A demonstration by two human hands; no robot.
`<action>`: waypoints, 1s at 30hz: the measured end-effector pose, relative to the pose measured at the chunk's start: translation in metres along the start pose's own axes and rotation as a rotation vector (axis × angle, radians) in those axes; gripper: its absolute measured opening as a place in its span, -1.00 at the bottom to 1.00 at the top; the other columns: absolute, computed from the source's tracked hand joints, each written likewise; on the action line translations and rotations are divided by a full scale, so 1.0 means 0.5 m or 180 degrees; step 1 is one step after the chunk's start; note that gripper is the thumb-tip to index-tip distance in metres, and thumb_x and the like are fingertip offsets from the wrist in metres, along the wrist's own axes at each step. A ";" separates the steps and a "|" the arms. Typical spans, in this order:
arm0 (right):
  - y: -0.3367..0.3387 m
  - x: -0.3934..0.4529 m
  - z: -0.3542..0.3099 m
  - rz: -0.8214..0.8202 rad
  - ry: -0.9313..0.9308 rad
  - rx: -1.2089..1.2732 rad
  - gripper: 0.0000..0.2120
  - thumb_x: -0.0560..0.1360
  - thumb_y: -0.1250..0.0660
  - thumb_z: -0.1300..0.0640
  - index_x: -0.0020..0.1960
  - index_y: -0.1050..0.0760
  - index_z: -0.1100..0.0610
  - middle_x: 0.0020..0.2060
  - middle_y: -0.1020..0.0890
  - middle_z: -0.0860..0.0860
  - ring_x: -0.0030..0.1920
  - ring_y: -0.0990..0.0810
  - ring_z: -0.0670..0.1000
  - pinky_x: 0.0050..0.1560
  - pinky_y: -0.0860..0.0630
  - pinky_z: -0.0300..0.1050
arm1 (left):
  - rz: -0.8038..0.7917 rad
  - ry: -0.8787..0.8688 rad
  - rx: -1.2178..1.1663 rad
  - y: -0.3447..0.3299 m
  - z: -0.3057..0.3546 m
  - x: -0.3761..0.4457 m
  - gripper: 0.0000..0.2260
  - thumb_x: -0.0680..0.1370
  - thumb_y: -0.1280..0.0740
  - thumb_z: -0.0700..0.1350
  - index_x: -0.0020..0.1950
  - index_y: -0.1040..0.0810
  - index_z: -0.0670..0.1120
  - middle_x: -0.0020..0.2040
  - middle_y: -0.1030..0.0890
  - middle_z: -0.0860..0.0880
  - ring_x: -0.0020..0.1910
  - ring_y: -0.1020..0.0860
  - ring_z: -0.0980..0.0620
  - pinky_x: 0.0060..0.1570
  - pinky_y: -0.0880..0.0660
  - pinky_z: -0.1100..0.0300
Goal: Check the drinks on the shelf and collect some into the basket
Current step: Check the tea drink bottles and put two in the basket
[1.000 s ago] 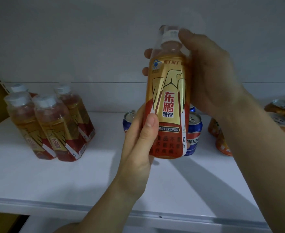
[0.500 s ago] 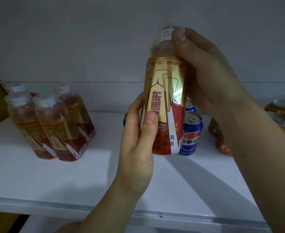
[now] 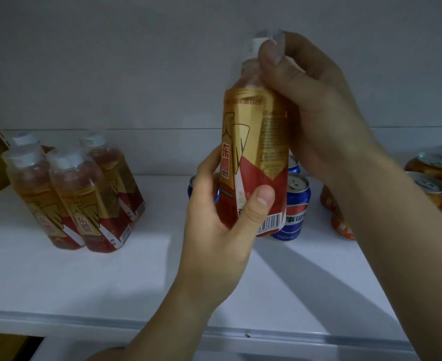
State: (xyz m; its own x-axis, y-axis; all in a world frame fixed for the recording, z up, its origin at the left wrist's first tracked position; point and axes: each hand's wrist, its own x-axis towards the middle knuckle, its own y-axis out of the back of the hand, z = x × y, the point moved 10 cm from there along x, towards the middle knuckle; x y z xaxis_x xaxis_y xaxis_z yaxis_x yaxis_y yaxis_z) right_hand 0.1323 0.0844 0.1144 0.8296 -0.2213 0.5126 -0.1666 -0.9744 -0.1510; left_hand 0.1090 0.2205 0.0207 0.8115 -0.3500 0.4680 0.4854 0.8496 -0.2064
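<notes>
the bottle [image 3: 256, 152] is held up in front of the white shelf [image 3: 110, 269], upright with a slight tilt, its gold and red label turned so the barcode shows at the lower right. the left hand [image 3: 222, 230] grips the bottle's lower part, fingers curled behind it and the thumb pressed on the front of the label near the barcode. the right hand [image 3: 316, 113] wraps the upper part from the right side, its thumb lying across the neck just under the white cap [image 3: 257, 44].

on the shelf at the left stands a cluster of bottles [image 3: 76, 194] of the same drink, touching one another, with white caps. behind the held bottle stand blue cans [image 3: 292, 207], partly hidden by it and by the left hand. at the right, orange cans [image 3: 433, 178] sit near the shelf's edge, some hidden behind the right forearm. both arms cast long shadows across the shelf. the basket is not in view.
</notes>
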 end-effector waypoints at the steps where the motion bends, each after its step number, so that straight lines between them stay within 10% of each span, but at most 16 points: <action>1: -0.003 0.000 -0.002 0.0004 -0.0005 -0.0052 -0.65 0.52 -0.40 0.05 0.26 -0.50 0.16 -0.13 -0.71 -0.01 -0.06 -0.71 0.04 0.09 -0.61 0.03 | 0.0029 -0.0052 -0.0006 0.000 0.003 -0.001 -0.52 0.50 -0.39 -0.07 0.41 -0.42 -0.02 0.20 -0.67 0.04 0.20 -0.65 0.08 0.08 -0.58 0.29; 10: -0.026 0.004 0.024 -0.0420 -0.0333 0.0548 -0.56 0.57 -0.21 0.10 0.40 -0.39 0.25 0.19 -0.55 0.27 0.19 -0.56 0.28 0.27 -0.49 0.20 | 0.0001 0.0151 -0.0417 -0.001 -0.014 -0.012 -0.56 0.54 -0.28 0.03 0.41 -0.49 -0.05 0.23 -0.66 -0.05 0.22 -0.65 -0.03 0.07 -0.60 0.19; 22: -0.020 0.002 0.015 -0.0329 -0.0206 0.0490 -0.49 0.58 -0.31 0.16 0.47 -0.35 0.31 0.10 -0.67 0.17 0.04 -0.68 0.12 0.11 -0.60 0.00 | 0.0165 0.0110 -0.0245 0.009 -0.019 -0.009 -0.60 0.59 -0.24 -0.02 0.44 -0.40 0.01 0.23 -0.66 0.05 0.23 -0.64 0.05 0.06 -0.62 0.20; 30: -0.040 0.001 0.018 -0.0686 -0.0285 0.0659 -0.57 0.51 -0.24 0.17 0.34 -0.37 0.28 0.08 -0.59 0.29 0.14 -0.54 0.29 0.22 -0.53 0.24 | 0.0203 0.0305 -0.0231 0.016 -0.029 -0.017 -0.55 0.53 -0.20 0.17 0.38 -0.49 0.08 0.21 -0.68 0.04 0.23 -0.64 0.01 0.03 -0.62 0.20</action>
State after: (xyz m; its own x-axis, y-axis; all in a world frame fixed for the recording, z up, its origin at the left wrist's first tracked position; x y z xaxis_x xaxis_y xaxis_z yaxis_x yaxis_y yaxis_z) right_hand 0.1408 0.1040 0.1099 0.8792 0.0028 0.4765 0.1226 -0.9676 -0.2205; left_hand 0.1104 0.2244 0.0026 0.8672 -0.3351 0.3684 0.4512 0.8417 -0.2964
